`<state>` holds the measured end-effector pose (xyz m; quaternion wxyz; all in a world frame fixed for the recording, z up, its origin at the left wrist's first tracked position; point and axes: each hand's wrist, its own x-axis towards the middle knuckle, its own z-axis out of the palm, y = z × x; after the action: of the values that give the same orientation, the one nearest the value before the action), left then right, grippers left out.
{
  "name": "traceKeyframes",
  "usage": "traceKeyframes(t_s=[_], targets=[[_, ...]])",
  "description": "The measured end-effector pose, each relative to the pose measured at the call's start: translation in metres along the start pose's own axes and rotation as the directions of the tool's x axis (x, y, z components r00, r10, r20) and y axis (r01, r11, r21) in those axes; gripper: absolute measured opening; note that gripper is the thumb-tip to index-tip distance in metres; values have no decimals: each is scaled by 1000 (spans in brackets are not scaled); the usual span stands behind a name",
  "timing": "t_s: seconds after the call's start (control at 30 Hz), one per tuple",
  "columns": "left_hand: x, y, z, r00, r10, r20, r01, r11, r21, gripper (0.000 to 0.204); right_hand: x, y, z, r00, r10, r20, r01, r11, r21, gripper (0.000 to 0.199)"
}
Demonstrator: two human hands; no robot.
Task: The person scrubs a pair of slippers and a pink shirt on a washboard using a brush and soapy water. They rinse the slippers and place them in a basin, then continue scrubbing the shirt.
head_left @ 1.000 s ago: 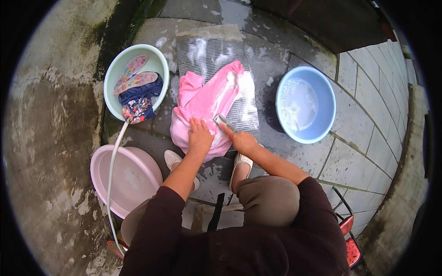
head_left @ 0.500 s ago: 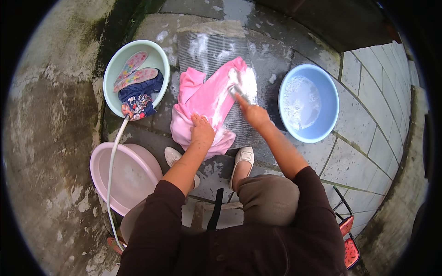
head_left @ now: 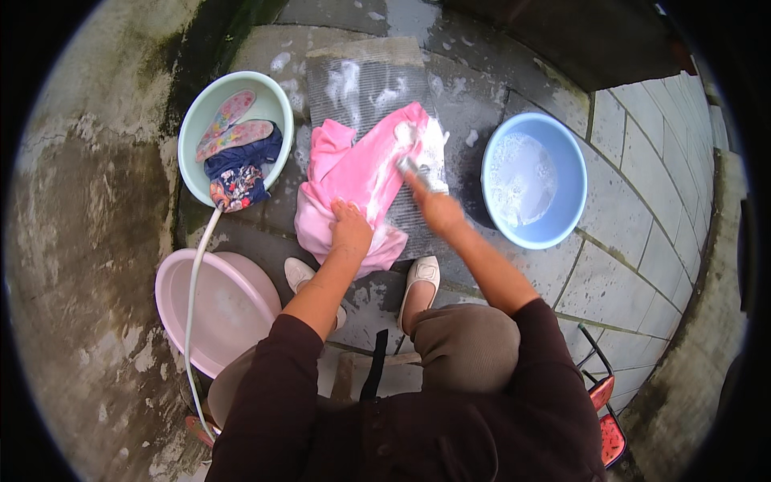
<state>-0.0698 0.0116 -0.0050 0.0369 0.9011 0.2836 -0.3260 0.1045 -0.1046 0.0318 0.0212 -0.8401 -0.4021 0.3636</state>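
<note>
A pink garment [head_left: 357, 173] lies spread over a ribbed grey mat [head_left: 365, 88] on the paving, with white suds along its right side. My left hand [head_left: 351, 231] presses down on the lower part of the cloth, fingers stretched out and flat. In my right hand [head_left: 440, 210] is a scrub brush [head_left: 406, 166], its head against the soapy right edge of the garment. The fingers are closed round the brush and slightly blurred, and its bristles are hidden.
A blue basin [head_left: 534, 181] of sudsy water stands at right. At left, a pale green basin [head_left: 185, 140] holds dark clothes and flowered insoles [head_left: 233, 138]. A white hose [head_left: 193, 297] crosses a pink basin [head_left: 165, 301]. A red-seated chair [head_left: 610, 438] is at lower right.
My right hand and the scrub brush have moved slightly down and left along the garment's soapy edge. My left hand stays pressed on the cloth.
</note>
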Motion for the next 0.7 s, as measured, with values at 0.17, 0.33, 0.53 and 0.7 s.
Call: traceKeyframes(t_s=[0.17, 0.33, 0.53, 0.7], targets=[[-5, -4, 1, 1000, -22, -19, 19, 992, -126, 81, -7, 6, 1, 988, -115, 100, 121, 991, -58, 56], [-7, -2, 13, 999, -29, -31, 26, 997, -70, 82, 7, 2, -10, 1000, -3, -6, 3, 1000, 23, 56], [-3, -2, 0, 1000, -10, -28, 8, 997, -77, 80, 4, 11, -11, 997, -80, 18, 81, 996, -42, 56], [1, -5, 14, 997, -50, -53, 47, 997, -66, 79, 8, -10, -10, 998, 10, 63, -7, 999, -37, 57]])
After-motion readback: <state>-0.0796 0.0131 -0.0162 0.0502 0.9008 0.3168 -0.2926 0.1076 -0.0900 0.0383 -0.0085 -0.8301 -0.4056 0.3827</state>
